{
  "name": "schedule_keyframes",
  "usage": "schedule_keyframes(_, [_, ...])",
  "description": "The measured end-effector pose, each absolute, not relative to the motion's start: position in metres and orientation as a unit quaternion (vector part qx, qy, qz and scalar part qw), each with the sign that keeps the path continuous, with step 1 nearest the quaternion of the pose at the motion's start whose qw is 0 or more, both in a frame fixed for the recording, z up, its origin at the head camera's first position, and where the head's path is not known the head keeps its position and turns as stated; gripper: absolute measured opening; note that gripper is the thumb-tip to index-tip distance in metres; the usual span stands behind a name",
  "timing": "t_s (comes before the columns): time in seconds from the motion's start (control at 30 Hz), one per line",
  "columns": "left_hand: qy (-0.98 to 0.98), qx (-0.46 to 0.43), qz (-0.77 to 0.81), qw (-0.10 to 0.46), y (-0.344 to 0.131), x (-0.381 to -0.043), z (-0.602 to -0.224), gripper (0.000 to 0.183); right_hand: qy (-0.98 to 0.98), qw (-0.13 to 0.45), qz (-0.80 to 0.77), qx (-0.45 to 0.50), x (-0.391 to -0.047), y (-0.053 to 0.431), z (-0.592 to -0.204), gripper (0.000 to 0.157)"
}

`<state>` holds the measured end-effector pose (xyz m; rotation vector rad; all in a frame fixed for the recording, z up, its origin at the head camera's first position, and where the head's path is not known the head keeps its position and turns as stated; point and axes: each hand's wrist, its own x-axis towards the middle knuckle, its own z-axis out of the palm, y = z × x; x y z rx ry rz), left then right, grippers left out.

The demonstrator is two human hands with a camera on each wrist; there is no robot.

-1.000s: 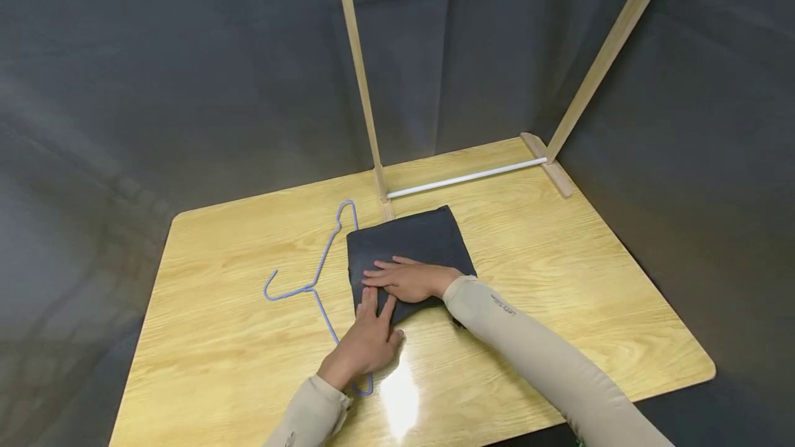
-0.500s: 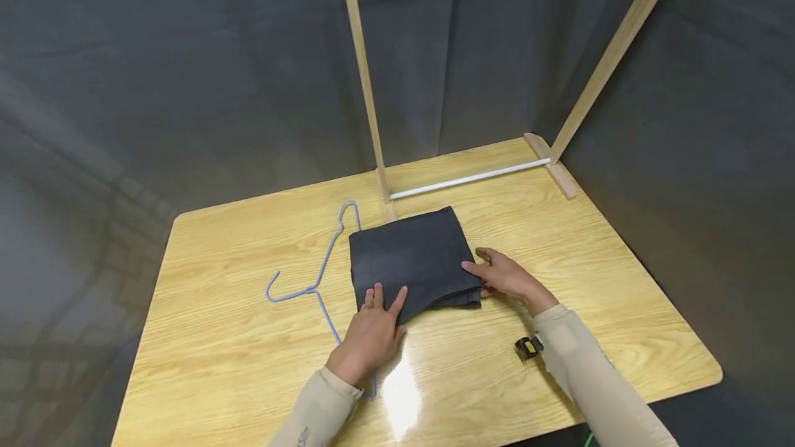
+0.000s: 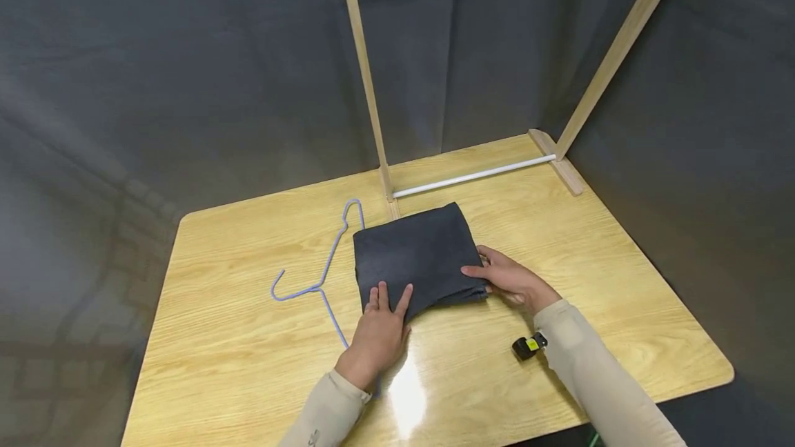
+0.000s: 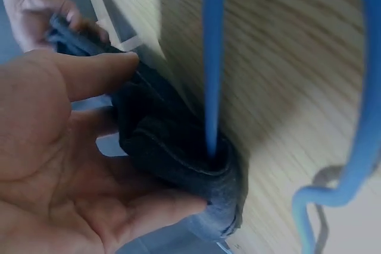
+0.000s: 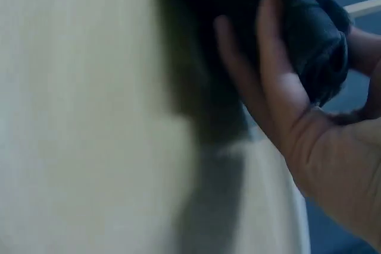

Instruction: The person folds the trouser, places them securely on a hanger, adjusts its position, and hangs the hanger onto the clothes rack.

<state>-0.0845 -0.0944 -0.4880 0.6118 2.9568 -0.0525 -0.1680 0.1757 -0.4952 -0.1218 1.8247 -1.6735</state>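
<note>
A folded dark garment (image 3: 410, 254) lies on the wooden table, overlapping a blue-violet clothes hanger (image 3: 330, 254) on its left. My right hand (image 3: 512, 278) grips the garment's right edge, thumb on top and fingers underneath. In the right wrist view, straight fingers (image 5: 277, 69) support the dark bundle from below, with shadow on the table beside it. My left hand (image 3: 379, 333) rests on the near left edge with extended fingers. In the left wrist view, the hanger's blue bar (image 4: 212, 57) runs to the open fold of the garment (image 4: 178, 147), near my left fingertips.
A clothes rack with wooden posts (image 3: 366, 88) and white rails (image 3: 475, 176) stands at the back of the table (image 3: 236, 336). Dark curtains (image 3: 248, 74) surround the back and sides. A black device (image 3: 529, 345) with a yellow mark is on the right wrist.
My right hand has moved from the top of the garment to its right edge and gripped it, raising that side slightly. My left hand stays at the near left edge.
</note>
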Motion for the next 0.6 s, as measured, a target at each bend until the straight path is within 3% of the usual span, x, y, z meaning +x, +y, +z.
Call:
schedule_keyframes(0.17, [0.968,0.237,-0.081,0.03,-0.093,-0.083,-0.491,0.063,0.78,0.296,-0.548,-0.064,-0.172,0.174,-0.497,0.067])
schedule_keyframes(0.33, [0.966,0.233,-0.103,0.04,-0.093,-0.085,-0.489,0.062,0.839,0.28,-0.465,-0.044,-0.193,0.167,-0.494,0.072])
schedule_keyframes(0.5, [0.968,0.223,-0.092,0.066,-0.094,-0.087,-0.488,0.063,0.836,0.286,-0.468,-0.028,-0.208,0.161,-0.499,0.053])
schedule_keyframes(0.6, [0.969,0.217,-0.086,0.076,-0.093,-0.086,-0.488,0.062,0.889,0.21,-0.404,-0.044,-0.203,0.153,-0.495,0.052])
